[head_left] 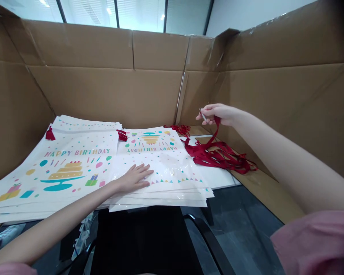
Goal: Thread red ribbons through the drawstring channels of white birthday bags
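Observation:
My left hand (135,177) lies flat, fingers spread, on the upside-down "HAPPY BIRTHDAY" print of the right stack of white plastic sheets (163,168). In the air at the right, the fingers of my right hand (215,113) are closed. A red ribbon (214,133) runs from them down to a tangled heap of red ribbon (218,154). Between the fingertips shows a thin silvery piece (202,114), too small to name. On the left, a second stack of printed sheets (77,152) carries a red tassel (49,133) and a red ribbon bow (122,135).
Tall cardboard walls (111,88) enclose the back and sides. Red knotted cords (182,130) lie behind the right stack. In front, below the sheets' edge, stands a black chair (143,240) with a curved armrest (209,240).

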A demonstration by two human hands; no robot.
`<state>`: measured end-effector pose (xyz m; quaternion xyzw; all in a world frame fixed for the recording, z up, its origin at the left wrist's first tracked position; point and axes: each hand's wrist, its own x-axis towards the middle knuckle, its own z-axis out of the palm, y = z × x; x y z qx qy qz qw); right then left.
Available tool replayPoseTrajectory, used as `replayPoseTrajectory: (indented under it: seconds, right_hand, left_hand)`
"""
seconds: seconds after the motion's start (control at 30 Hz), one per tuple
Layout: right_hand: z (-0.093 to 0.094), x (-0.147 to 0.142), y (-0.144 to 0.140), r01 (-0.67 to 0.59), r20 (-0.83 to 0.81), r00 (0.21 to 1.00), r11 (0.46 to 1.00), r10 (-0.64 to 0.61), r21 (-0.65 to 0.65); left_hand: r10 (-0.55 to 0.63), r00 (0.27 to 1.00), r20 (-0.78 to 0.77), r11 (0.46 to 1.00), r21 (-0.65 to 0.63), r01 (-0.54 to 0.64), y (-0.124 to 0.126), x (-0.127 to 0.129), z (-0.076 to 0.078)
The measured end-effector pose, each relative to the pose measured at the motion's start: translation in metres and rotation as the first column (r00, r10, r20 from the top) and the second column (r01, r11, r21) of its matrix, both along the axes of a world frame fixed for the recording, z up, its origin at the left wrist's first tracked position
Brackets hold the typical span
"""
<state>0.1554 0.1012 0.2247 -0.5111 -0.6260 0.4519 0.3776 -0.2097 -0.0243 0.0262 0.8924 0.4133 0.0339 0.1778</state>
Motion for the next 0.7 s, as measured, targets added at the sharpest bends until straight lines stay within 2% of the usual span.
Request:
replayPoseTrajectory:
  seconds: [0.07,0.17,0.37,0.53,0.6,0.7]
  right_hand:
    - [-0.009,0.001,-0.016,-0.074,0.095,0.992,0.995,0.080,-0.066]
    - [-0.027,0.003,-0.039,-0.145,0.151,0.975,0.980,0.166,-0.140]
    - [-0.074,0.013,-0.072,-0.262,0.207,0.931,0.945,0.300,-0.193]
    - [-0.114,0.024,-0.087,-0.388,0.165,0.890,0.895,0.426,-0.219]
    - [-0.129,0.028,-0.088,-0.417,0.156,0.875,0.876,0.459,-0.242]
    - [-0.148,0.031,-0.087,-0.433,0.143,0.863,0.856,0.484,-0.282]
  left_hand:
    - [-0.003,1.000,-0.003,1.000,0.005,0.003,-0.002,-0.002,0.002]
    - [0.004,1.000,-0.013,1.000,-0.012,-0.005,-0.006,-0.003,0.006]
    - [0.001,0.999,-0.050,0.999,-0.044,-0.003,-0.013,-0.005,0.018]
    - [0.036,0.998,-0.043,0.998,-0.044,-0.038,-0.004,-0.009,0.033]
    - [0.081,0.996,-0.038,0.996,0.044,-0.079,0.003,0.005,0.038]
    - [0.083,0.996,-0.027,0.967,0.243,-0.074,0.013,0.051,0.038]
